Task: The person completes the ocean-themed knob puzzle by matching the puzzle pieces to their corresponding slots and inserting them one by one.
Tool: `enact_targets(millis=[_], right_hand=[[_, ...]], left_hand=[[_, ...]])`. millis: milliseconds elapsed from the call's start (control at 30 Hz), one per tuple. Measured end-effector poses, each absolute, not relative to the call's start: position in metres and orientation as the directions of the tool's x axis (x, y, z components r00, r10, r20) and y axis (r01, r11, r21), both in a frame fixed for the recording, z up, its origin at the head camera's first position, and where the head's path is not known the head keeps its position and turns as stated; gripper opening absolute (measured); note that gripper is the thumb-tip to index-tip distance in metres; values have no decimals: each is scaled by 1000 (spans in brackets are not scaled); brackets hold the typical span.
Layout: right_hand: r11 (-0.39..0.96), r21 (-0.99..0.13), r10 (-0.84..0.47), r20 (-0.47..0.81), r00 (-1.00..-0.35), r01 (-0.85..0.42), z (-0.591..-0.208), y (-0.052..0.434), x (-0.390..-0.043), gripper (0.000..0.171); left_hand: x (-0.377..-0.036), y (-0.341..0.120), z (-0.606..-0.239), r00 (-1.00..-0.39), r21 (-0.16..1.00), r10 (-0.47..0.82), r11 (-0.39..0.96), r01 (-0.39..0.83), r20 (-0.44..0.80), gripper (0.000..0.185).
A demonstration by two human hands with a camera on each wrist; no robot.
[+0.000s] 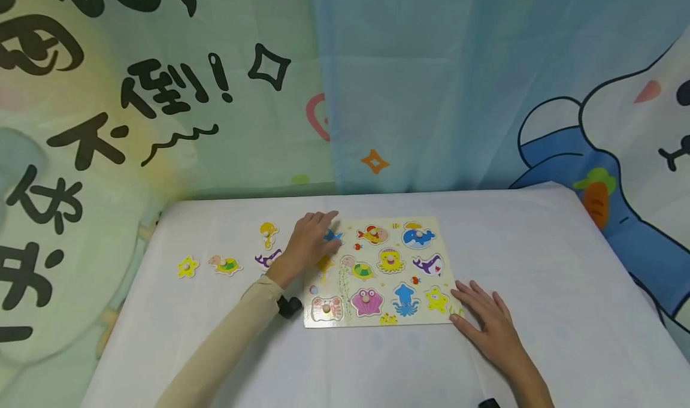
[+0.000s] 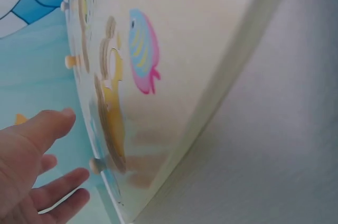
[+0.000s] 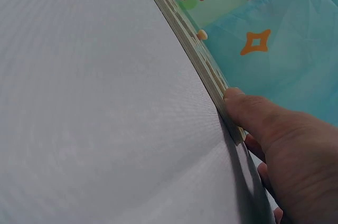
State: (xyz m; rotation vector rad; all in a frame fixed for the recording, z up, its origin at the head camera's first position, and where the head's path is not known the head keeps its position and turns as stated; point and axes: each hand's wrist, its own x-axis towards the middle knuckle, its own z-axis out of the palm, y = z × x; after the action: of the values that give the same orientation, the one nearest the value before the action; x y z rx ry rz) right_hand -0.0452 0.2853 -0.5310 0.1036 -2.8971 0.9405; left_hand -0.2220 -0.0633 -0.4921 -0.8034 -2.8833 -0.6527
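Observation:
A pegged sea-animal puzzle board (image 1: 420, 320) lies on the table. My left hand (image 1: 309, 240) is over its upper left corner, fingers spread, partly covering a blue fish piece (image 1: 333, 236). In the left wrist view a wooden knob (image 2: 96, 166) stands close to those fingers, and nothing is held. Below is a yellow seahorse-shaped recess (image 2: 114, 110). At the board's right edge rests my right hand (image 1: 489, 330), its fingers extended; the thumb (image 3: 248, 108) touches the edge in the right wrist view. Seated pieces include an octopus (image 1: 390, 260) and a pink shell (image 1: 367, 302).
Left of the board lie loose pieces: a yellow star (image 1: 188, 267), a turtle (image 1: 225, 265), a yellow seahorse (image 1: 268, 233) and a purple whale (image 1: 265, 258) partly hidden by the left hand. A white cloth (image 1: 388, 366) covers the table, and a printed curtain (image 1: 420, 84) hangs behind it.

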Motion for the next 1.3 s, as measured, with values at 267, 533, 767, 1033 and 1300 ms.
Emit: enact_targets(millis=[267,533,767,1033,1300], right_hand=[[806,-586,-31,98,-995,-83,-531,285,-46,49],[817,-572,-30,90,-995,-77,-529,285,-48,49],[810,-582,-27,79,-997,-68,-529,284,-47,49],[811,-583,-14,53,-999,-42,-529,282,-44,49],[822,-569,-15,44,-999,-37,-526,283,-46,50]], left_hand=[[-212,-64,-490,-858,373,471,773,513,204,59],[-184,-69,-487,-830,325,516,764,558,212,59],[-163,-80,-488,-801,295,520,748,594,295,57],[-124,-104,-488,-801,269,501,763,588,329,56],[-92,-115,-490,-821,263,473,788,557,320,53]])
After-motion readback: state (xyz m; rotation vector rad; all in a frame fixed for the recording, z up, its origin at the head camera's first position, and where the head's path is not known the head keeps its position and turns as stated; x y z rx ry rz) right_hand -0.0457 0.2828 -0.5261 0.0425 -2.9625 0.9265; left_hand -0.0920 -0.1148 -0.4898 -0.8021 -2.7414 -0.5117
